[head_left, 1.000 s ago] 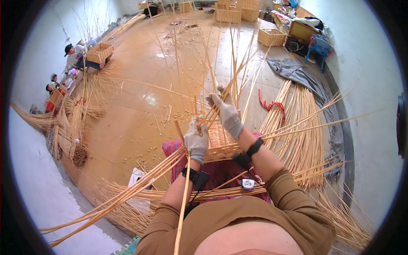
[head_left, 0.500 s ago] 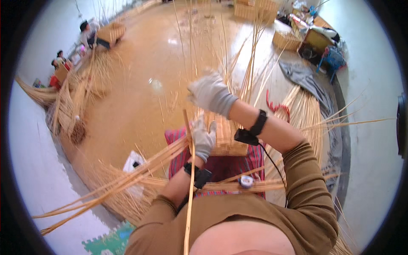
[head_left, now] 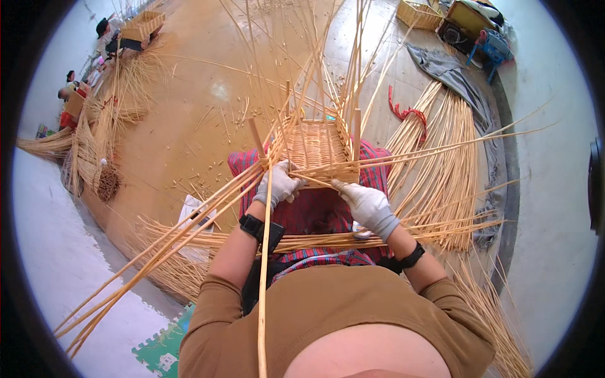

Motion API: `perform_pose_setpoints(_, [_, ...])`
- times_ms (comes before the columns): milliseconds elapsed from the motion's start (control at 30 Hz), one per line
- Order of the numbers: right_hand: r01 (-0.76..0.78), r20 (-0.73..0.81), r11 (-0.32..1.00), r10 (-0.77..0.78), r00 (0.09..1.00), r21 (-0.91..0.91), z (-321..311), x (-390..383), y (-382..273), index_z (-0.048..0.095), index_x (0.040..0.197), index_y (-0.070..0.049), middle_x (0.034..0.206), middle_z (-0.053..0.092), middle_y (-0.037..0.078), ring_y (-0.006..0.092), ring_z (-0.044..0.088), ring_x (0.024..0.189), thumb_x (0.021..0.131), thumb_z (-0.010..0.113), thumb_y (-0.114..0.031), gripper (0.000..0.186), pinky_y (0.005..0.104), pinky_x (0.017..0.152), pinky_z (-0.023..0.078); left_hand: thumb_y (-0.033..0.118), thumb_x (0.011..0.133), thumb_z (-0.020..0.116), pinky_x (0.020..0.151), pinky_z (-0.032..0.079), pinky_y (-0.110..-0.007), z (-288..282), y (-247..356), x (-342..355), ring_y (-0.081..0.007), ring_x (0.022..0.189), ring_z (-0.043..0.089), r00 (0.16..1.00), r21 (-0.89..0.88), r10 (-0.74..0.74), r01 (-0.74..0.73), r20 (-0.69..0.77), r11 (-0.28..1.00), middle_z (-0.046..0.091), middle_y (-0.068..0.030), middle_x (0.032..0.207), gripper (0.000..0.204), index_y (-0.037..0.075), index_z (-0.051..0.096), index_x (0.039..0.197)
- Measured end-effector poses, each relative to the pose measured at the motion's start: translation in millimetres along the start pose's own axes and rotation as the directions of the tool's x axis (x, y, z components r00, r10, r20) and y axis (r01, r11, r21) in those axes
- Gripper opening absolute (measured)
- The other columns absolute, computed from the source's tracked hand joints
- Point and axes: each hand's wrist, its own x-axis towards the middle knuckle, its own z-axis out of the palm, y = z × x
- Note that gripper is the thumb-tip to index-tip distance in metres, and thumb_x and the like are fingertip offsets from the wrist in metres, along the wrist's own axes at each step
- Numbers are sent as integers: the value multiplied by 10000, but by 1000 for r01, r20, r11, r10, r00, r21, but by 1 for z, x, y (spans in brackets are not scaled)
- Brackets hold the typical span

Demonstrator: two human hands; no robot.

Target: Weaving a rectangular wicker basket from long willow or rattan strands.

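Observation:
A half-woven wicker basket [head_left: 315, 142] rests over my lap on a striped red cloth [head_left: 309, 214]. Long willow rods rise from its far side and fan out to the left and right. My left hand [head_left: 280, 184], in a pale work glove, is closed on the near left corner of the basket, beside a thick upright stake [head_left: 256, 137]. A single long rod [head_left: 265, 271] runs from that corner down toward my body. With my gloved right hand [head_left: 365, 205] I pinch a wicker rod [head_left: 318, 181] along the near edge. The fingertips partly cover its end.
A bundle of loose rods [head_left: 450, 170] lies on the floor to the right, with a red tie [head_left: 408, 114] and a grey cloth [head_left: 450, 75] near it. More wicker [head_left: 116, 107] is heaped at the left, where people sit. A green foam mat [head_left: 167, 343] is at lower left.
My right hand has come down from above the basket to its near edge and now pinches a rod. The basket has tipped, showing its woven inside. My left hand has shifted slightly left.

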Motion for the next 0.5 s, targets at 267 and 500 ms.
perform_pose_setpoints(267, [-324,233,432,251,940,842,-12,-8,-50,694,1096,-64,998,730,64,197,709,849,970,642,-67,136,302,695,575,314,933,731,476,565,-282,4,-25,7,-153,583,666,997,-303,27,-48,-73,952,676,-93,820,347,-1,616,1025])
perform_pose_setpoints(500, [48,-434,631,475,766,775,-1,18,21,536,1215,-16,1025,708,133,191,704,887,991,600,-38,234,313,809,590,196,946,708,450,564,-295,8,-14,8,-171,566,661,991,-358,35,-80,-130,930,675,-111,821,247,-27,627,1016])
